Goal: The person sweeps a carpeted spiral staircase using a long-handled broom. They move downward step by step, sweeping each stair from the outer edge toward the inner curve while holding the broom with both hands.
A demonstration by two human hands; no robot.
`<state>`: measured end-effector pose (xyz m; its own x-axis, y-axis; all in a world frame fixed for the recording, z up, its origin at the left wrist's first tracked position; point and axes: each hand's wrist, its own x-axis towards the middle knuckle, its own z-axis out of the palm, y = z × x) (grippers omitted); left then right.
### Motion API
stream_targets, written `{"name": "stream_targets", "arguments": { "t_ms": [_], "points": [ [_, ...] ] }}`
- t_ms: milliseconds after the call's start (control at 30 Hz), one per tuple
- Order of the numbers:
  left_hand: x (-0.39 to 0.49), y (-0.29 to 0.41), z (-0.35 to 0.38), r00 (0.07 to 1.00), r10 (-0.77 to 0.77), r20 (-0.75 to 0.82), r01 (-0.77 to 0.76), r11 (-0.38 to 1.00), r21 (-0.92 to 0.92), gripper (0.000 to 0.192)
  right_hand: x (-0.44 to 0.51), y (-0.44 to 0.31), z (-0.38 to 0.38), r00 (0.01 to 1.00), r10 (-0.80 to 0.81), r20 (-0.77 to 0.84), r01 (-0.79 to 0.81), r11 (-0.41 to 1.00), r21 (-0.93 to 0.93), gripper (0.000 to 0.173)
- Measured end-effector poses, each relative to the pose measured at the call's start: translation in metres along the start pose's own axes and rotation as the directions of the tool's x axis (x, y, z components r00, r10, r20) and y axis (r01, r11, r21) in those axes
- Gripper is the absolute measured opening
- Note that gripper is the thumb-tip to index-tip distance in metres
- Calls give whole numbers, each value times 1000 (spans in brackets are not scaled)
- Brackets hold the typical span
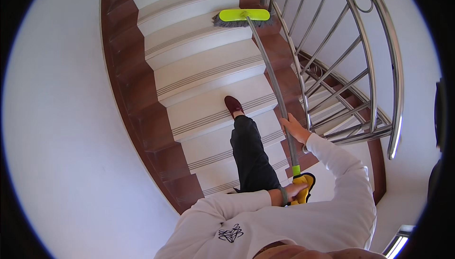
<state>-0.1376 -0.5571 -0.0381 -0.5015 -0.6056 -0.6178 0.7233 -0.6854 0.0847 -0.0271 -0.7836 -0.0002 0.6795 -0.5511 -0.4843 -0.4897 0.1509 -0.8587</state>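
Note:
A push broom with a bright lime-green head (pixel 233 15) and grey bristles rests on a stair tread several steps up. Its grey handle (pixel 272 74) slants down the right side toward me. My right hand (pixel 294 127) is wrapped around the lower half of that handle. Below it, past a green band near the handle's end, my left hand (pixel 297 190) grips a yellow cloth item with black edging (pixel 303 180). Whether the handle's end runs inside the cloth is hidden.
White stair treads (pixel 213 77) with grooved edges and reddish-brown borders (pixel 149 123) climb ahead. A stainless steel railing (pixel 369 91) stands close on the right, near my right forearm. My foot in a dark red shoe (pixel 233 104) is on a step. A white wall (pixel 67 116) bounds the left.

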Motion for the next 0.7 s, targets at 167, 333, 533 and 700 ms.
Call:
{"name": "stream_targets", "arguments": {
  "t_ms": [167,333,533,700],
  "points": [
    [-19,59,-5,992,20,-125,-27,998,-52,29,43,-30,8,998,-64,5,64,997,-31,29],
    [-91,110,-24,909,384,-160,-382,923,43,24,121,-55,42,992,-115,-51,122,980,159,23],
    [-216,49,-106,784,504,-363,-493,860,129,30,100,-42,181,997,-78,-24,81,982,170,20],
    [-330,-15,-119,696,522,-493,-510,843,172,34,61,-37,297,964,-196,179,168,973,160,24]
  ]
}}
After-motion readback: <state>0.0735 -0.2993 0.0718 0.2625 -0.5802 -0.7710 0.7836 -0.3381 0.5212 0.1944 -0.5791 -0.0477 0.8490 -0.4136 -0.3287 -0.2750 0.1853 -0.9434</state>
